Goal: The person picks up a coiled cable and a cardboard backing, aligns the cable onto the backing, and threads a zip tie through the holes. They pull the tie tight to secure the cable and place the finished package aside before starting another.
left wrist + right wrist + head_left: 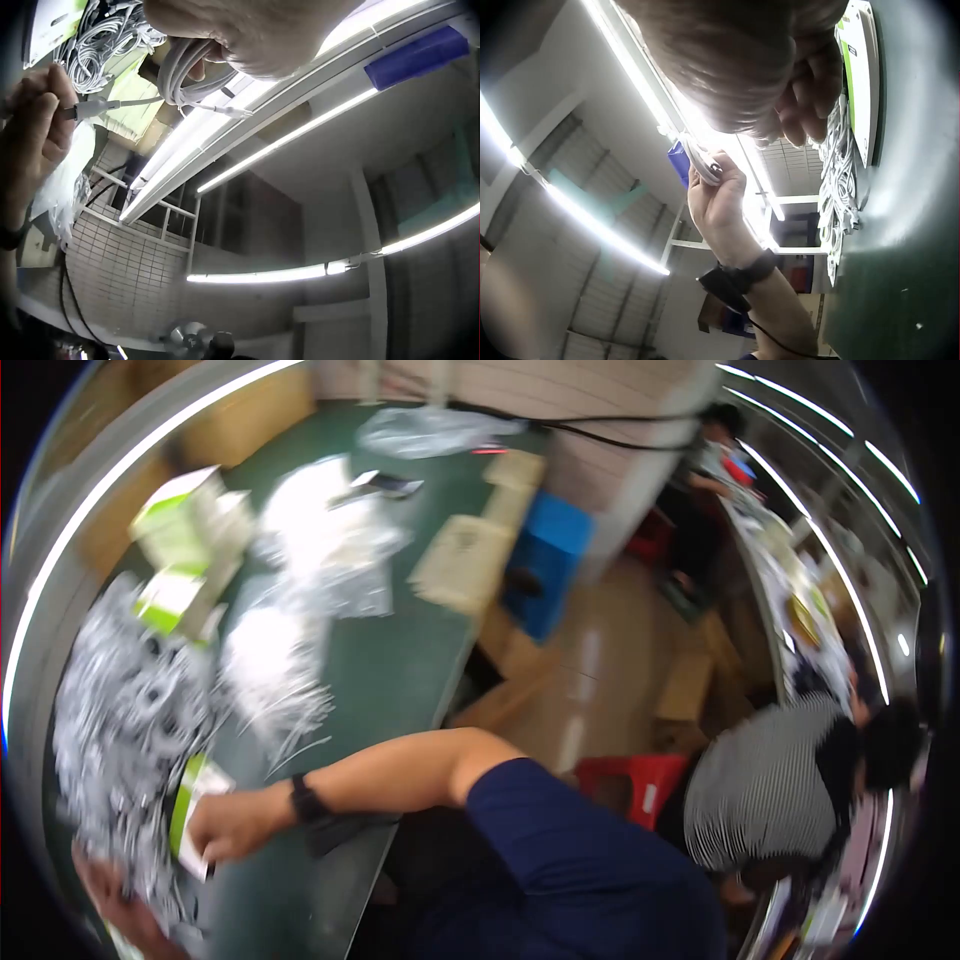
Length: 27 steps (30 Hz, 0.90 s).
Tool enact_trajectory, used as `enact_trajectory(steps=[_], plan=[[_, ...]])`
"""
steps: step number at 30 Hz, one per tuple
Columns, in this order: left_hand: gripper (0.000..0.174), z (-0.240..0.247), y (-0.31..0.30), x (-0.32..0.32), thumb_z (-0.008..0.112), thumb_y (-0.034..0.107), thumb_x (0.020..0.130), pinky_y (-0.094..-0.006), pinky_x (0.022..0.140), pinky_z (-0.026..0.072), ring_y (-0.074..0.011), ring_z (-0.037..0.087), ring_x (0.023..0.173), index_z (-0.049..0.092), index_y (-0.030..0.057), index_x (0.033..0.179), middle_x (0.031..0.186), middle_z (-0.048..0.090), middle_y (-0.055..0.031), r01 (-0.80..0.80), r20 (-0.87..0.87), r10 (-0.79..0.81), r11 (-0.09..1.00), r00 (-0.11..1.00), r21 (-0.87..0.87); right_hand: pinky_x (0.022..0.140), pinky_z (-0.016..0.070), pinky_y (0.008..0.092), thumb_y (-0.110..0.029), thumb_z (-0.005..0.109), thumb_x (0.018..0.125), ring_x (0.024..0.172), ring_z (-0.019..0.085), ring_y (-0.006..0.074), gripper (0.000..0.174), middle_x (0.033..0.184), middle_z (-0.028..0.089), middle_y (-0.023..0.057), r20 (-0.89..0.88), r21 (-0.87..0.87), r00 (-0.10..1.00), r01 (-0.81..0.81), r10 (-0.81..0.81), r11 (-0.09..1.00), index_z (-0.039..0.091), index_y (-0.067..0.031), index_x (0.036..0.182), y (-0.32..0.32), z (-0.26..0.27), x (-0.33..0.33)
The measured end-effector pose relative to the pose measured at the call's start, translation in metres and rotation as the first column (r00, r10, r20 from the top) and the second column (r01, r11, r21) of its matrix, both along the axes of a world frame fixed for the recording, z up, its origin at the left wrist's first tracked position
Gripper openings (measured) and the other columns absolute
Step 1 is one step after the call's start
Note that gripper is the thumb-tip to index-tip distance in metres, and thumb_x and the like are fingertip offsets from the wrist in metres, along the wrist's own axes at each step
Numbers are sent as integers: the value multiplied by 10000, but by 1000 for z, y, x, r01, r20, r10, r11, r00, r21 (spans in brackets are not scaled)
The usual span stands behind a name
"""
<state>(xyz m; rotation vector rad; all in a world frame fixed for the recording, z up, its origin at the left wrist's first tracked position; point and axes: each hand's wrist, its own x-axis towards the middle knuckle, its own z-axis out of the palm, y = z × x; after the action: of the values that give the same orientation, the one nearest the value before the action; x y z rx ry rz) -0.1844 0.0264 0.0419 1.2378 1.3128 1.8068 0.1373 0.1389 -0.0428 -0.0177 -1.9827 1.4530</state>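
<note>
In the left wrist view, my left hand [255, 34] holds a looped light-grey cable [176, 71], whose pronged plug [236, 112] sticks out below the fingers. Across from it, my right hand [34, 131] pinches the cable end at a pale connector [91, 109]. The right wrist view shows the left hand [720, 199] gripping the coil [697, 156] from the other side, while the right hand [757, 67] fills the top with curled fingers. From the head view, the right hand [235, 825] overlaps a white-and-green box [195, 800]; the left hand [120, 905] is partly cut off at lower left.
A large heap of grey cables [140, 700] covers the left of the green table [390, 650]. White-and-green boxes [190, 530] stand behind it. Clear bags with white cables [280, 650] lie mid-table. Beyond the edge are a blue bin [550, 555], a red stool [630, 780] and a seated person [770, 790].
</note>
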Motion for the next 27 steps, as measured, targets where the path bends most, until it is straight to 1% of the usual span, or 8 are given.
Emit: enact_trajectory(steps=[1, 2, 3, 4, 6, 8, 24, 27], plan=[[661, -8, -6, 11, 561, 1, 966, -176, 782, 413, -54, 442, 809, 460, 32, 1619, 909, 431, 45, -3, -21, 3, 1000, 1000, -21, 712, 566, 407, -132, 713, 865, 756, 725, 279, 148, 826, 749, 165, 13, -75, 1000, -27, 28, 997, 772, 0, 898, -4, 10, 9], [773, -18, -7, 37, 573, -68, 863, -182, 731, 411, -62, 433, 777, 447, 18, 1621, 879, 416, 49, 34, 257, -44, 999, 966, 40, 735, 573, 402, -163, 711, 917, 777, 727, 282, 196, 880, 754, 172, -11, -39, 1000, 20, -20, 999, 757, 21, 968, -7, 26, 20], [702, 2, -6, 108, 579, -69, 909, -197, 656, 388, -62, 408, 731, 473, 17, 1597, 834, 391, 54, -182, 275, 184, 983, 944, -33, 713, 575, 369, -177, 685, 986, 762, 725, 234, 225, 909, 757, 150, 5, 16, 998, 67, -67, 998, 749, 29, 1050, -5, 24, 18], [591, 4, -6, 124, 588, -41, 968, -213, 624, 376, -70, 404, 702, 519, 13, 1552, 801, 396, 51, -27, 307, 27, 1000, 951, -3, 686, 570, 316, -178, 636, 1051, 762, 717, 160, 234, 920, 750, 100, 111, -308, 993, 9, 27, 951, 746, 16, 1121, -12, 45, 28], [297, 16, -4, 164, 573, 132, 1110, -233, 609, 399, -74, 403, 661, 602, 22, 1385, 772, 422, 40, 1, 428, 7, 1000, 904, -18, 671, 551, 258, -191, 556, 1117, 757, 677, 102, 279, 915, 732, 65, 140, -319, 990, 47, -2, 947, 724, 21, 1185, -10, 55, 38], [268, 18, -3, 184, 537, 242, 1151, -237, 608, 408, -71, 398, 636, 599, 39, 1316, 766, 429, 34, 26, 574, -7, 999, 819, -26, 681, 538, 252, -200, 534, 1131, 770, 660, 99, 301, 934, 731, 64, 78, -408, 997, 30, 3, 912, 690, 34, 1241, -9, 49, 41], [231, -17, -17, 192, 543, 197, 1139, -204, 447, 303, -29, 339, 510, 581, 44, 1308, 700, 438, 55, 185, 523, -52, 961, 851, -206, 602, 478, 219, -250, 499, 1145, 659, 587, 53, 321, 905, 724, 21, 362, -299, 931, 79, 36, 951, 683, 11, 1177, -10, 57, 41], [225, -17, -18, 194, 528, 154, 1132, -229, 525, 401, -31, 463, 573, 572, -3, 1287, 798, 631, 4, 167, 197, -114, 946, 974, -278, 548, 433, 213, -263, 473, 1154, 583, 534, 42, 338, 848, 709, 3, 403, -365, 911, 74, 85, 928, 690, -5, 1138, -12, 59, 37]])
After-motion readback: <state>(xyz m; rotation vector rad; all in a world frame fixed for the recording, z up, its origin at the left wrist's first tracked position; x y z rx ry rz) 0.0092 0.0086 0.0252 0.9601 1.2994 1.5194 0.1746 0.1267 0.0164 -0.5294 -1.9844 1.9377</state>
